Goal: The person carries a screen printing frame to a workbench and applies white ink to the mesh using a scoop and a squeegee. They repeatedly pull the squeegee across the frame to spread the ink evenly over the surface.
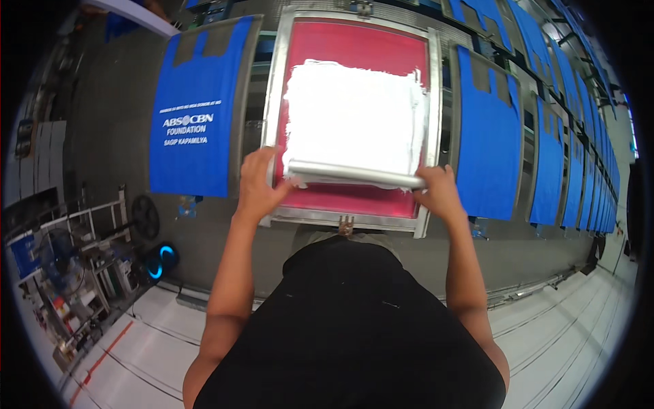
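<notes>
In front of me lies a screen-printing frame (434,102) with silver metal rails and a pinkish-red mesh (354,42). A thick layer of white ink (354,116) covers much of the mesh, with ragged edges. Across the ink's near side lies a long silver squeegee (357,174). My right hand (437,194) is closed on the squeegee's right end. Over the frame's left rail, my left hand (259,185) has its thumb and fingers spread apart, close to the squeegee's left end. Whether it touches the squeegee is hard to make out.
A blue fabric panel (194,163) with white print lies left of the frame. Plain blue panels (487,150) run in a row to the right. A metal hinge clamp (346,225) sits at the frame's near edge. A cluttered rack and a fan (58,255) stand at lower left.
</notes>
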The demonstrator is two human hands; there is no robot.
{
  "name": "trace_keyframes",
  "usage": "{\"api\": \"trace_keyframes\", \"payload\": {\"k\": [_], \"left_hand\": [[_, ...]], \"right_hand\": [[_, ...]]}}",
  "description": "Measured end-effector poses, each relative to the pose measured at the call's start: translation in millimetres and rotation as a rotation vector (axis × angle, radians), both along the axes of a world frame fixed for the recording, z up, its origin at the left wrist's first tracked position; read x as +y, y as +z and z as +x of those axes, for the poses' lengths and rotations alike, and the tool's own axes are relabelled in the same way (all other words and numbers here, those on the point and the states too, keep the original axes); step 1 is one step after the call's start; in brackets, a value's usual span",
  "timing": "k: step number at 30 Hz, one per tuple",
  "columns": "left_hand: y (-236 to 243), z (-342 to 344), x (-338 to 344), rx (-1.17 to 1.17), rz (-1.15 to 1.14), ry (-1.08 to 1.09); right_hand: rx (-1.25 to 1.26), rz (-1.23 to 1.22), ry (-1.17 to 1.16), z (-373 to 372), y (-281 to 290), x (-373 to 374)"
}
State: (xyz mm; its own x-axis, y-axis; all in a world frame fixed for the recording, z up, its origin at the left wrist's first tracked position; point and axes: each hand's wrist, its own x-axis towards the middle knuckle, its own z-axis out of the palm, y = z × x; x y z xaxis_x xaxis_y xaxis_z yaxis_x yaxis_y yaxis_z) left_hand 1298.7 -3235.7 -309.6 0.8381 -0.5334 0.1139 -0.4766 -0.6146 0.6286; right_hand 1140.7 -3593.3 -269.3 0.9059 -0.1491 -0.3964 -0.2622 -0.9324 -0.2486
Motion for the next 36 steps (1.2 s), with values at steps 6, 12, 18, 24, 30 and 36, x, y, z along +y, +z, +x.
{"api": "trace_keyframes", "payload": {"k": [6, 12, 18, 24, 30, 36], "left_hand": [[28, 17, -50, 0.110, 0.535, -0.618], [24, 93, -93, -0.101, 0.223, -0.364], [-76, 124, -117, -0.177, 0.329, -0.248], [-30, 43, -73, -0.163, 0.296, -0.313], [1, -28, -34, 0.002, 0.272, -0.355], [-10, -32, -40, 0.053, 0.293, -0.377]], "right_hand": [[-0.012, 0.022, 0.052, -8, -9, 24], [-0.236, -0.022, 0.100, 93, 1, -35], [-0.461, -0.335, 0.151, 137, -94, -42], [-0.180, -0.120, 0.128, 57, -41, 4], [-0.167, 0.003, 0.119, -9, 2, 43], [0.106, -0.020, 0.044, -4, -12, 48]]}}
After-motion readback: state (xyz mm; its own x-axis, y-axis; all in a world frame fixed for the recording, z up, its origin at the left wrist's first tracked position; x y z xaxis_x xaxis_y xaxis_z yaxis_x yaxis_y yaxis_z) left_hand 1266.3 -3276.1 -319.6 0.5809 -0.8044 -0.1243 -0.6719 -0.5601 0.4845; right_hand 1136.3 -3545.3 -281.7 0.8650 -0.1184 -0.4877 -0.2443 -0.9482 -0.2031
